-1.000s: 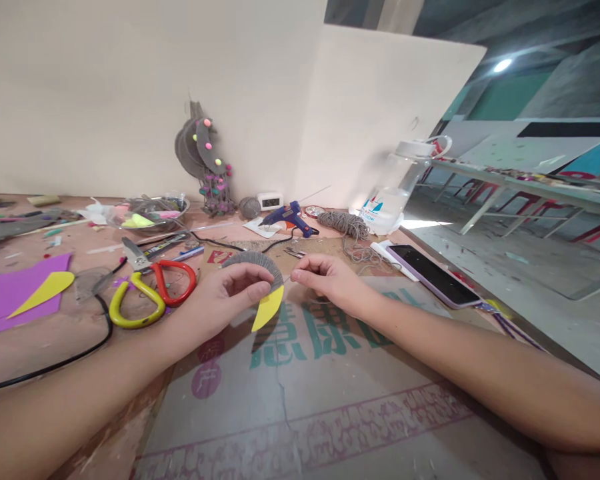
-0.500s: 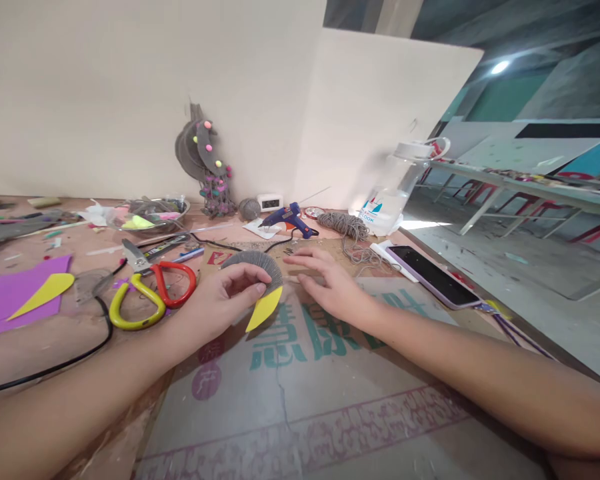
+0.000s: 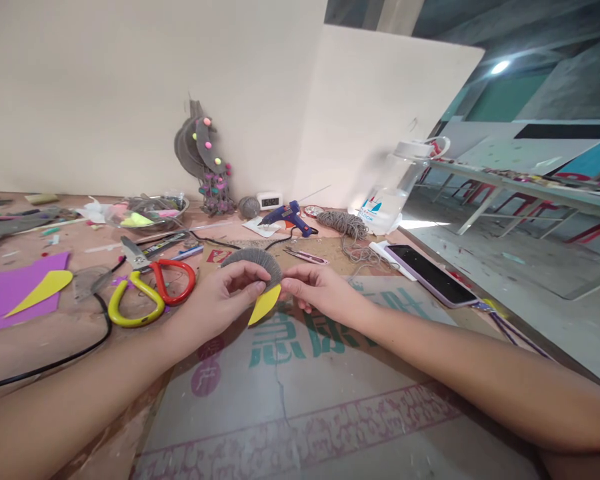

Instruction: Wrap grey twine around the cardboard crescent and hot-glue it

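Observation:
My left hand [image 3: 237, 288] is closed in a pinch on a crescent-shaped cutout, its upper curve wound closely with grey yarn [image 3: 253, 259] and its lower tip bare yellow [image 3: 265, 305]. My right hand [image 3: 323, 291] is closed too, thumb and forefinger pinched together at the right edge of the crescent where the winding meets the yellow. What those right fingertips hold is too small to make out. Thread snips [image 3: 307, 257] lie just behind my right hand. A loose skein of grey yarn [image 3: 343, 225] rests further back, its strands trailing forward.
Large scissors [image 3: 153, 287] lie left, beside purple sheets [image 3: 15, 293] with a yellow cutout [image 3: 40, 293]. A blue glue gun [image 3: 293, 217], its cord trailing, stands at the back. To the right are a phone [image 3: 430, 273] and water bottle [image 3: 387, 190]. A plastic-covered board [image 3: 330, 407] lies underneath.
My right hand has gone from spread fingers to a pinch and moved to the crescent's edge, uncovering the snips. My left hand keeps its hold.

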{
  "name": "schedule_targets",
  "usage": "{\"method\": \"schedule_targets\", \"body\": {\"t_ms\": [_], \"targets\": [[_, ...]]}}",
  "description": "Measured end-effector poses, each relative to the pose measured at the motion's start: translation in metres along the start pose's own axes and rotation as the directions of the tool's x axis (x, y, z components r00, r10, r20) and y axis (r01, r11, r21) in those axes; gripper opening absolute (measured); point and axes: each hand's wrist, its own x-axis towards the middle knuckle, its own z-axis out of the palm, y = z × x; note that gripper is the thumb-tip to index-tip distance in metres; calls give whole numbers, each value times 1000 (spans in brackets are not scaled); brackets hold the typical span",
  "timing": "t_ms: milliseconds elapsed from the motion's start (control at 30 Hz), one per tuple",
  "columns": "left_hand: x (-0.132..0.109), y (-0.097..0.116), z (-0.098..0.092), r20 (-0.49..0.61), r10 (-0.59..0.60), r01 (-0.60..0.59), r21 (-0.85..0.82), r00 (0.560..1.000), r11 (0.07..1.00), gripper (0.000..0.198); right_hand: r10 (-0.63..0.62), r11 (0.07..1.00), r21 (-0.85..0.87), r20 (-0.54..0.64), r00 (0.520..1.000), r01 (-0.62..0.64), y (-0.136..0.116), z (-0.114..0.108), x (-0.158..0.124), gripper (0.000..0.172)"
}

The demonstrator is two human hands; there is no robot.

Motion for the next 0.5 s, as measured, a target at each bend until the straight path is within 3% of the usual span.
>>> {"method": "schedule_targets", "body": {"t_ms": [200, 500], "targets": [[0, 2, -1, 20, -16, 15, 14, 1000, 1000, 21, -32, 997, -70, -90, 995, 26, 1, 0, 1, 22], [1, 0, -1, 88, 36, -40, 44, 995, 998, 20, -28, 997, -80, -118, 993, 19, 0, -1, 0, 23]]}}
